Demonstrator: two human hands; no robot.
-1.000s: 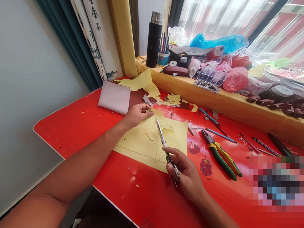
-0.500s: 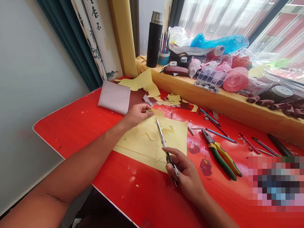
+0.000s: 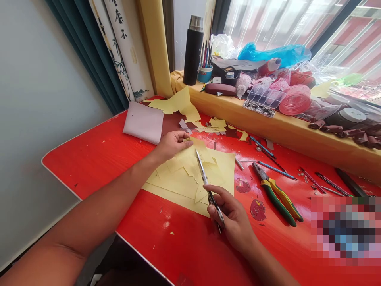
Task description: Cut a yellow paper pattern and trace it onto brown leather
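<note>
Yellow paper sheets (image 3: 181, 180) lie stacked on the red table (image 3: 98, 153), with jagged cut edges. My left hand (image 3: 172, 143) rests at the far edge of the stack, its fingers curled and pinching a piece of the yellow paper. My right hand (image 3: 233, 220) grips the handles of a pair of scissors (image 3: 206, 184). The blades point away from me over the paper, nearly closed.
Green and yellow pliers (image 3: 278, 194), pens and pencils (image 3: 274, 167) lie right of the paper. A pale folded sheet (image 3: 143, 122) and yellow scraps (image 3: 178, 102) sit at the back. The yellow sill holds a black flask (image 3: 193, 49), a brush cup (image 3: 205, 71), boxes and bags.
</note>
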